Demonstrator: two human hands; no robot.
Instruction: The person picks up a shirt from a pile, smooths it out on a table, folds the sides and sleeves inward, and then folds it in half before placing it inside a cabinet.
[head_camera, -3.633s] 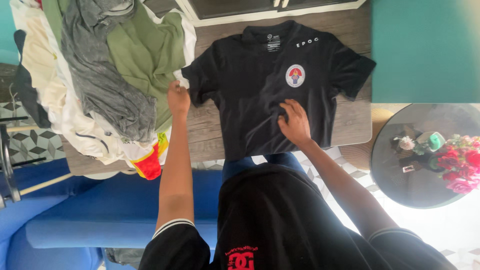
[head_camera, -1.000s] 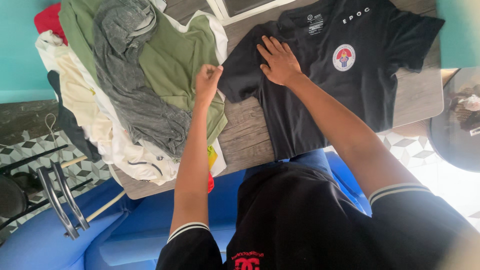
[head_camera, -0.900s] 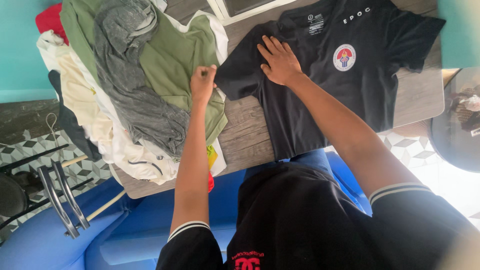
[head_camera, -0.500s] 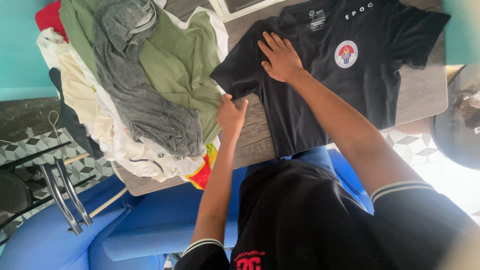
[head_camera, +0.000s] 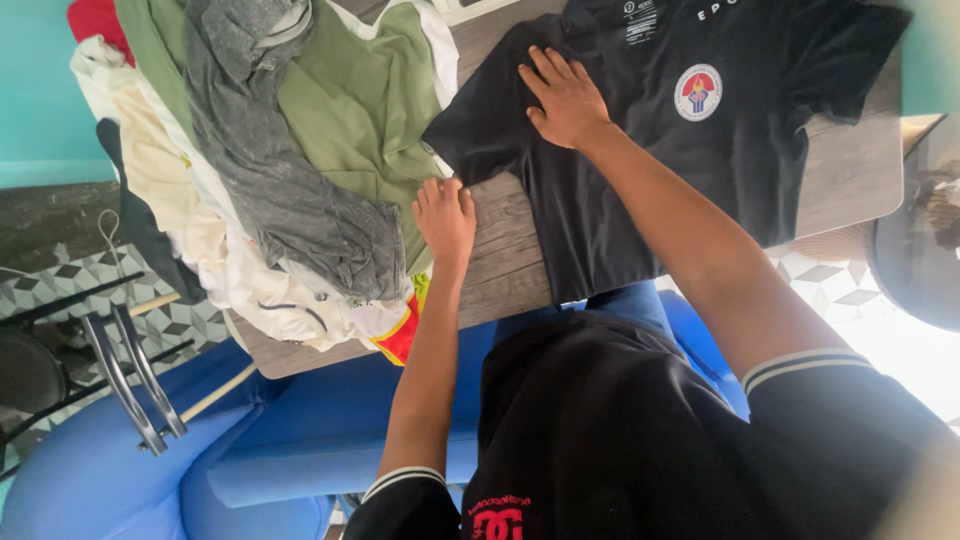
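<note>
Right hand (head_camera: 566, 98) lies flat, fingers spread, on the black t-shirt (head_camera: 640, 170) at upper centre; left hand (head_camera: 444, 216) rests open, gripping nothing, on the wooden table (head_camera: 500, 250) beside the clothes pile (head_camera: 270, 150).

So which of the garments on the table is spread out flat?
The black short-sleeved T-shirt with the round chest badge, under the right hand; the green, grey and cream ones lie heaped.

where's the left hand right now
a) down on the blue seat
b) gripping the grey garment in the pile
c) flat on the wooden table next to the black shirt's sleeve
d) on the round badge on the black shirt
c: the left hand lies palm-down on the wooden table, just below the sleeve of the black shirt, while the right hand presses on the shirt.
</note>
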